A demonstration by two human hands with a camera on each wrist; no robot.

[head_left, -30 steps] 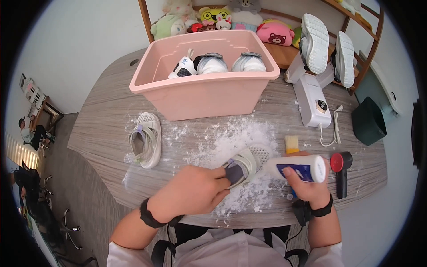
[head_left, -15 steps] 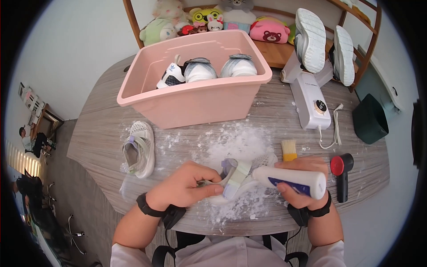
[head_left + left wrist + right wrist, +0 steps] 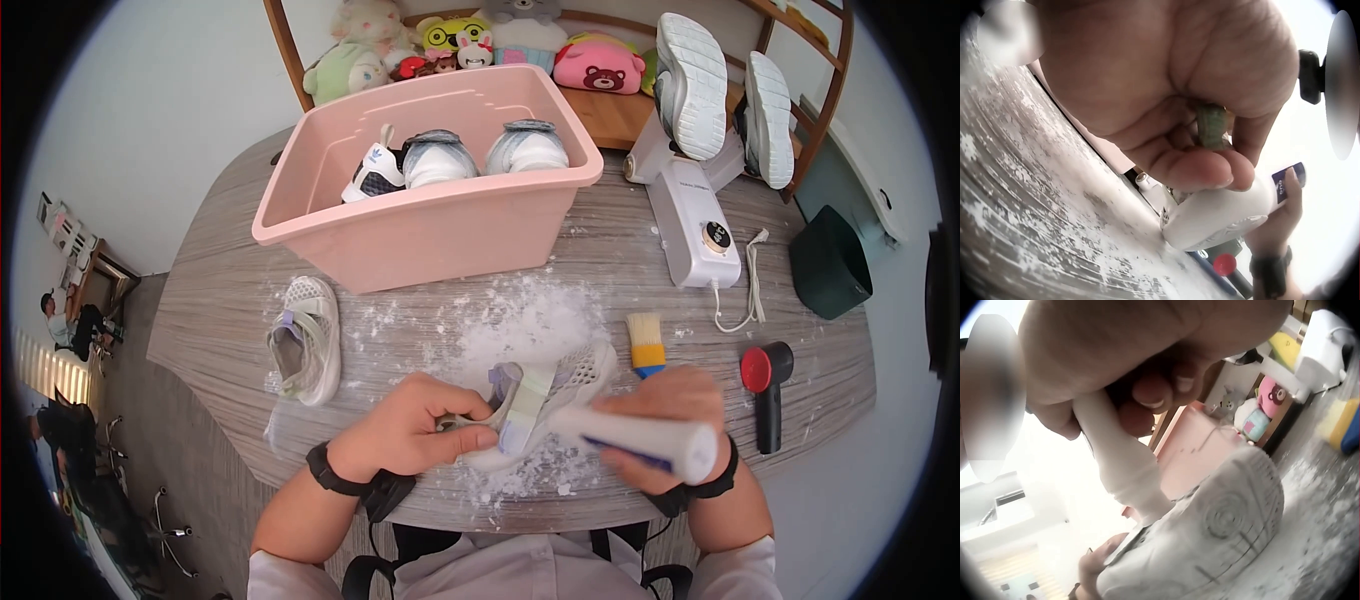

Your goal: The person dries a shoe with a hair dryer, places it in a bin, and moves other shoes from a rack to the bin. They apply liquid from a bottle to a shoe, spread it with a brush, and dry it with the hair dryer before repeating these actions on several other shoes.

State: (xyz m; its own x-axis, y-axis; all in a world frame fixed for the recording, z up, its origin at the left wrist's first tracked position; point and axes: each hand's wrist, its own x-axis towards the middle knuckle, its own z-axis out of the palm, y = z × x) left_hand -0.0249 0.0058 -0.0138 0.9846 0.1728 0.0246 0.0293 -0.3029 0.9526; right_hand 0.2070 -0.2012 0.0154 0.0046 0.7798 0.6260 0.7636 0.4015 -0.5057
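One hand steadies a pale shoe (image 3: 527, 402) while the other brings a white bottle (image 3: 640, 436) to it.
In the head view, the left hand (image 3: 418, 428) pinches the heel-end edge on the near side of the worktop (image 3: 225, 315), seemingly to keep the shoe from sliding, its toe toward the far right; the right hand (image 3: 668, 408) wraps the bottle, tilted so its narrow end meets the shoe's side. White powder (image 3: 530, 312) lies around them; a brush (image 3: 648, 345) sits just beyond the right hand, within easy reach. The left wrist view shows curled fingers clamped on a greenish strap piece (image 3: 1212, 128). The right wrist view shows the grip well back on the bottle, probably leaving its tip free to aim.
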